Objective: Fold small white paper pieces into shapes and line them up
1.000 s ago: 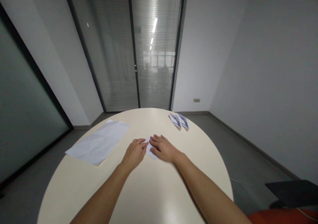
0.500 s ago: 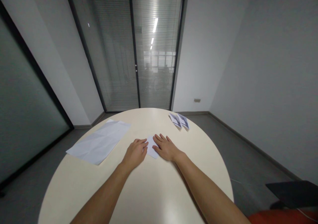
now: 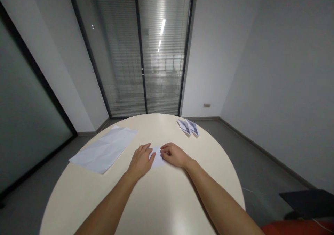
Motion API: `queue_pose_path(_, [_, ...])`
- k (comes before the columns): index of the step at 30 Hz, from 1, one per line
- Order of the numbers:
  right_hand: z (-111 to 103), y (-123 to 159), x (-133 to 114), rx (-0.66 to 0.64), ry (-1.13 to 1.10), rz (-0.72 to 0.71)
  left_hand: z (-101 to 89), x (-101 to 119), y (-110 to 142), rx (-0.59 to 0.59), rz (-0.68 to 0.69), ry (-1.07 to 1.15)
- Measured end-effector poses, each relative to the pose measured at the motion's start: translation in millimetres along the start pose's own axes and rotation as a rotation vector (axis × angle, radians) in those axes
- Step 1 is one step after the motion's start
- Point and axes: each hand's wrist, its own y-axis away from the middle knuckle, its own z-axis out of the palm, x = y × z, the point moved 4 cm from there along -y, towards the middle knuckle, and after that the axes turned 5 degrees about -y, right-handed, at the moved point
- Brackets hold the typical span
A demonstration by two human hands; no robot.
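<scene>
A small piece of white paper point(image 3: 157, 161) lies flat on the table between my hands. My left hand point(image 3: 141, 159) rests over its left side, fingers stretched out and the thumb apart, pressing lightly on the sheet. At the right edge, the fingers of my right hand point(image 3: 174, 154) are curled together with the thumb, closed on the paper's edge; the fingertips partly hide it. Both hands cover parts of the sheet, so its full outline does not show.
A large creased white sheet point(image 3: 105, 150) lies at the left on the round cream table point(image 3: 153, 200). Two folded paper pieces point(image 3: 188, 127) stand near the far right edge. A dark flat object point(image 3: 308, 202) and something red point(image 3: 292, 228) are at the lower right, beyond the table.
My right hand has gone from fingers spread flat on the paper to fingers curled at its edge. The left thumb has spread away from its fingers, and more paper shows toward the left.
</scene>
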Motion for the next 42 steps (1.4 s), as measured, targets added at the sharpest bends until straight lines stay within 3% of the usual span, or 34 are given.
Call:
queue_pose_path(5, [1, 1, -2, -0.065, -0.062, -0.026, 4.0, -3, 2, -0.029, -0.001, 0.017])
queue_pose_path(11, [0, 1, -1, 0.027, -0.002, -0.014, 6.4, -2, 1, -0.056, 0.034, 0.068])
queue_pose_path(24, [4, 0, 6, 0.064, -0.051, 0.035, 1.6, 11, 6, -0.114, 0.074, 0.099])
queue_pose_path(35, [16, -3, 27, 0.081, -0.433, 0.143, -6.1, 13, 6, -0.096, 0.13, 0.084])
queue_pose_path(42, [4, -2, 13, 0.142, -0.153, 0.168, -5.1, 14, 4, -0.079, 0.153, 0.12])
